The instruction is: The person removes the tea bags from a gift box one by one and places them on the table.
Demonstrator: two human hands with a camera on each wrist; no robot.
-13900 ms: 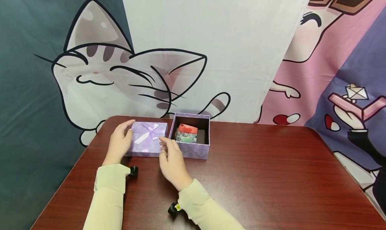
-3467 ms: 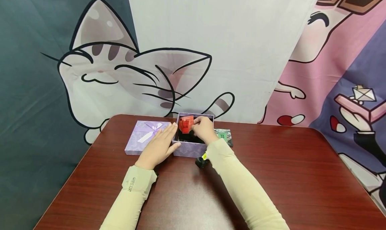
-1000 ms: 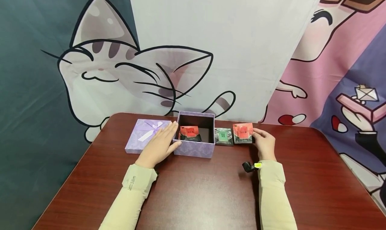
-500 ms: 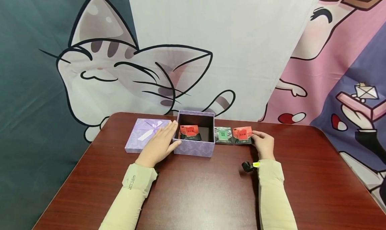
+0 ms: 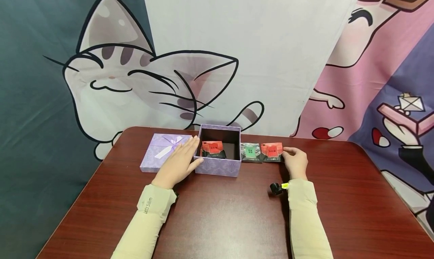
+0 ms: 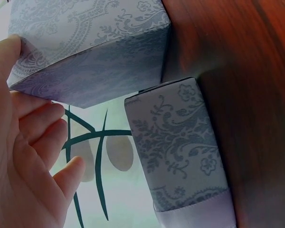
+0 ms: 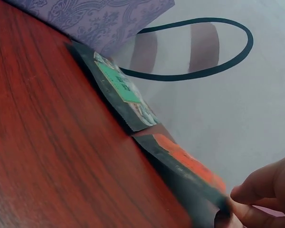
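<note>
An open-topped purple box [image 5: 218, 167] stands at the back of the table, with a red-and-black tea sachet [image 5: 213, 149] lying inside. My left hand [image 5: 178, 163] rests along its left side, fingers extended and thumb at the front wall [image 6: 85, 42]. A green-labelled tea sachet [image 5: 251, 152] lies flat right of the box. Beside it is another red-and-black tea sachet [image 5: 272, 152], whose right edge my right hand [image 5: 295, 163] pinches between thumb and finger. In the right wrist view this sachet [image 7: 190, 164] lies low, its far edge at the table and its held edge slightly raised.
The purple lid [image 5: 159, 153] with its ribbon bow lies left of the box, partly behind my left hand. A brown wooden table [image 5: 223, 221] carries everything. Behind it hangs a cloth [image 5: 271, 63] printed with a cat, close to the table's back edge.
Earlier the right hand lifted sachets out of the box. Over the last second it has lowered the red sachet beside the green one. The left hand stays at the box.
</note>
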